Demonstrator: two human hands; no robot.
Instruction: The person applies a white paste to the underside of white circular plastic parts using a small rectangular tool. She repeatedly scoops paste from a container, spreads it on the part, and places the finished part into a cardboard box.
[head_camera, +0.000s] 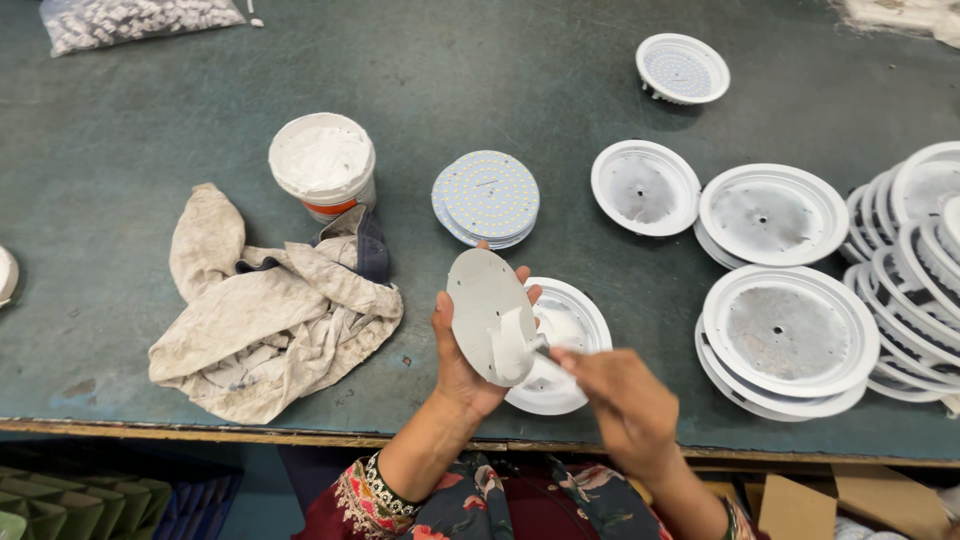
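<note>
My left hand holds a round white disc tilted on edge, back side toward me. A smear of white paste sits on the disc's lower part. My right hand grips a small tool whose tip touches that paste. Under the disc lies a round white lamp housing on the dark green table. Just beyond it sits a stack of round LED boards. A white tub of paste stands open to the left.
A dirty crumpled rag lies left of my hands. Several white round housings lie and stack at the right, one with an LED board fitted at the back. A clear bag of small white parts is at top left.
</note>
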